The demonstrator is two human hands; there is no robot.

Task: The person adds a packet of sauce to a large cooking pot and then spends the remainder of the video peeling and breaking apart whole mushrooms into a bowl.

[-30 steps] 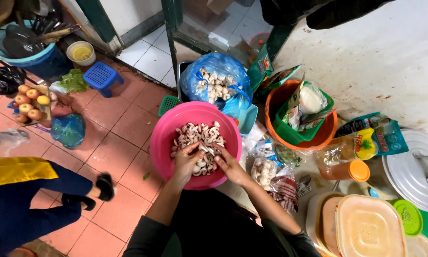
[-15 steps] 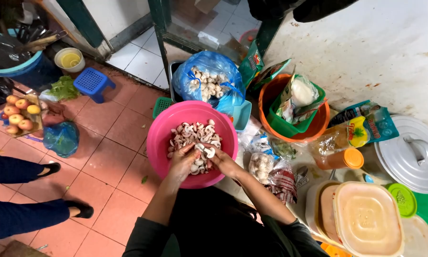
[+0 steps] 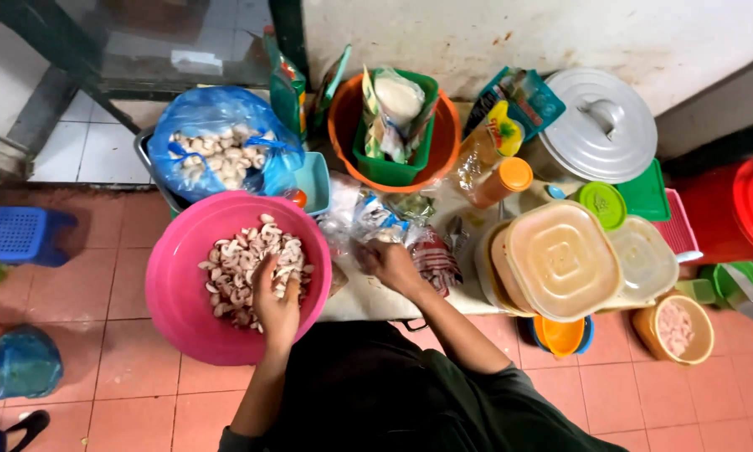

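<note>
A: Where do things stand with the mushrooms?

B: The pink basin (image 3: 194,322) holds a good heap of sliced mushroom pieces (image 3: 244,269), piled toward its middle and right side. The left hand (image 3: 276,305) lies on that heap, fingers curled loosely among the slices; I cannot tell whether it grips any

A: And the other hand?

B: The right hand (image 3: 390,264) is outside the basin, down on the clear plastic bags (image 3: 376,219) lying on the tabletop just beside the basin's rim. Its fingers look bent onto the plastic, though what they hold, if anything, is hidden

A: So is much left?

B: Judging by what shows, a fair share is done, the basin being well stocked. But the blue plastic bag (image 3: 217,138) behind the basin is open and full of whole pale mushrooms, so plenty seems untouched

A: Anything else close by?

B: An orange bucket (image 3: 347,125) with a green basket in it, a lidded square tub (image 3: 560,259), and a grey pot lid (image 3: 601,125) further right
</note>
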